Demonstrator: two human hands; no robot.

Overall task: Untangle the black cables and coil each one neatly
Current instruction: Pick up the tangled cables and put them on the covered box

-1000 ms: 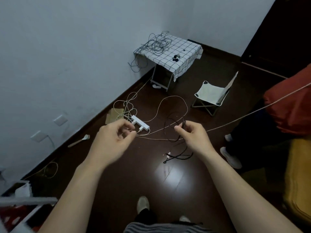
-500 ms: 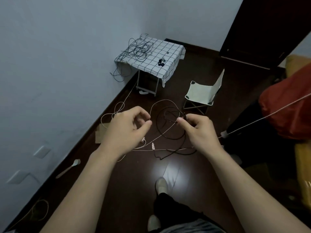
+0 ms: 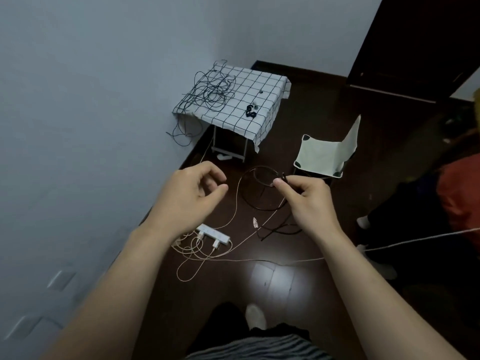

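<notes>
Thin black cable, glossy, wound in a round loop, held in the air beyond white power strip. Pinched at its upper right between thumb and forefinger of right hand, loop hanging left of that hand. Left hand left of the loop and apart from it, fingers loosely curled, nothing seen between them. Tangled black cables on checked-cloth table, well beyond power strip.

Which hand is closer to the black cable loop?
Right. The right hand pinches the black cable loop at its top; the left hand hovers apart, off to its left.
</notes>
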